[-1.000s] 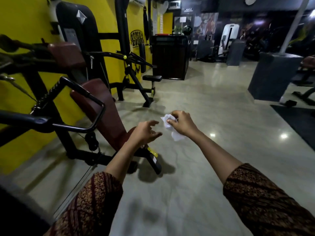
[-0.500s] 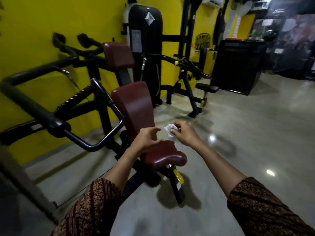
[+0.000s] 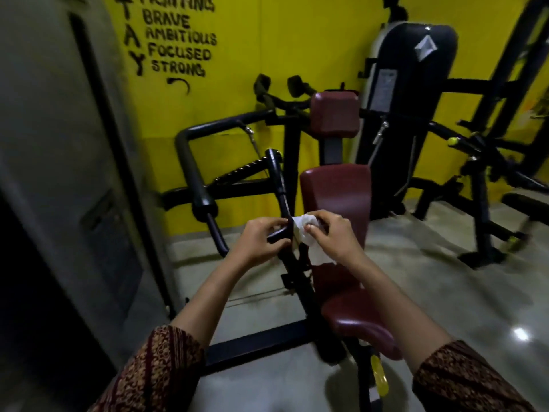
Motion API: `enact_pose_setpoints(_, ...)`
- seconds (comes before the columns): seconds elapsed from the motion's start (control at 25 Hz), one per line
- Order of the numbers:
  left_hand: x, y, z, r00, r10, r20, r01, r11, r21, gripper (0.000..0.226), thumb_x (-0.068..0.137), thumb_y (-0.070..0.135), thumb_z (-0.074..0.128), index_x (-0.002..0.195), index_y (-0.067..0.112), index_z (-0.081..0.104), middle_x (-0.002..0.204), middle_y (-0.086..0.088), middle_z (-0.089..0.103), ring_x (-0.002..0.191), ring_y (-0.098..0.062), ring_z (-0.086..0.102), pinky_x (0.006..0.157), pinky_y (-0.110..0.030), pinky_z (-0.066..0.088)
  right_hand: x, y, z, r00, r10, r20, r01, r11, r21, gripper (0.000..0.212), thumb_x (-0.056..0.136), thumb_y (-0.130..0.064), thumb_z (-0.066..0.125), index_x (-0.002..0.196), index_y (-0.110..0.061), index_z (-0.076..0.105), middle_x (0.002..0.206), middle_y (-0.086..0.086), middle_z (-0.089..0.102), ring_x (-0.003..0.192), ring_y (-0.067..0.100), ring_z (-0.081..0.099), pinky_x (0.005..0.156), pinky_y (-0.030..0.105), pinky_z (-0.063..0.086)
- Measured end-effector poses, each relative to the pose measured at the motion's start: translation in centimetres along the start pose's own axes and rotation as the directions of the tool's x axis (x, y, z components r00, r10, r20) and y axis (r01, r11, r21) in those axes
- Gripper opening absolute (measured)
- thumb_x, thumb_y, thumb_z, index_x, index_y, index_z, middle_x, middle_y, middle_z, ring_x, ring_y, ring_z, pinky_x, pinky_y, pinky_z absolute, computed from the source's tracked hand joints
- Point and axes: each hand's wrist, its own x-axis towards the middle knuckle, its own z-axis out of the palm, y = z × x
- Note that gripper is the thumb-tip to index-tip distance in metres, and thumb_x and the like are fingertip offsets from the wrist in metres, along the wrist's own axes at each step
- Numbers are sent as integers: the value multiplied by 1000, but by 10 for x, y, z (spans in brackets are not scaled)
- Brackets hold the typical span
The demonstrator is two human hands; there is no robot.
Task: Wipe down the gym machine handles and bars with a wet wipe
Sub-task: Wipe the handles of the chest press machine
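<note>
Steadies the black handle (image 3: 277, 179) with the left hand (image 3: 258, 242), fingers curled round it, likely to stop it swinging. Pinches the wet wipe (image 3: 304, 230) in the right hand (image 3: 335, 239), thumb against fingertips, at the handle's right side — ready to wrap.

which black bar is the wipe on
The thin handle bar beside the maroon backrest: the left hand grips it and the right hand holds the wipe against it. The thicker bar stands untouched.

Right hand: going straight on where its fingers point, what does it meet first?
Probably the black handle bar, just left of the wet wipe the right hand pinches; the left hand grips that bar right there. Depth is unclear.
</note>
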Motion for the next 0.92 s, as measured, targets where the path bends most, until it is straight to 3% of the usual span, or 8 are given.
enact_pose_setpoints(0.24, 14, -46, -36, 980, -107, -168, 114, 993, 29, 45, 79, 23, 73, 120, 10, 61, 119, -8, 63, 106, -20, 59, 82, -20, 42, 52, -34, 36, 988, -149, 37, 143, 980, 136, 24, 87, -13, 62, 110, -4, 65, 94, 12, 69, 87, 19, 62, 67, 16, 39)
enact_pose_setpoints(0.4, 43, -90, -56, 964, -121, -236, 132, 991, 29, 43, 78, 20, 74, 119, 12, 62, 116, -7, 64, 101, -20, 61, 78, -19, 41, 95, -48, 61, 978, -208, 29, 197, 956, 219, 23, 87, -12, 62, 109, -6, 65, 93, 8, 69, 85, 15, 62, 70, 19, 45)
enact_pose_setpoints(0.56, 88, -138, -83, 948, -97, -305, 110, 994, 25, 41, 75, 15, 76, 114, 8, 65, 112, -9, 66, 103, -22, 62, 86, -22, 43, 154, -53, 97, 979, -203, 37, 191, 961, 200, 25, 89, -15, 60, 111, -4, 63, 98, 11, 68, 90, 20, 63, 73, 26, 48)
enact_pose_setpoints(0.68, 110, -172, -99, 935, -103, -339, 117, 993, 21, 40, 75, 17, 76, 113, 10, 66, 112, -8, 66, 106, -21, 61, 89, -23, 42, 188, -64, 117, 971, -213, -106, 228, 961, 158, 23, 90, -12, 58, 110, -2, 62, 99, 15, 67, 90, 22, 62, 71, 24, 45)
enact_pose_setpoints(0.76, 118, -195, -107, 927, -135, -351, 143, 990, -2, 40, 74, 19, 77, 112, 11, 67, 111, -8, 66, 105, -20, 60, 86, -19, 39, 205, -72, 134, 946, -280, -162, 298, 950, 93, 28, 92, -6, 53, 119, -1, 58, 110, 17, 63, 100, 23, 58, 83, 26, 43)
enact_pose_setpoints(0.84, 122, -213, -109, 930, -149, -335, 154, 988, -13, 40, 74, 19, 77, 111, 10, 67, 111, -9, 67, 105, -20, 60, 83, -14, 35, 214, -73, 159, 927, -370, 53, 372, 928, -27, 35, 93, -4, 45, 128, 1, 49, 126, 21, 53, 115, 25, 47, 96, 35, 37)
enact_pose_setpoints(0.92, 121, -226, -106, 941, -139, -308, 142, 990, -13, 41, 73, 23, 78, 109, 6, 68, 113, -10, 67, 110, -20, 59, 89, -13, 34, 214, -64, 189, 831, -333, 445, 449, 875, -184, 47, 93, -5, 42, 139, 1, 34, 144, 22, 34, 132, 27, 30, 107, 42, 25)
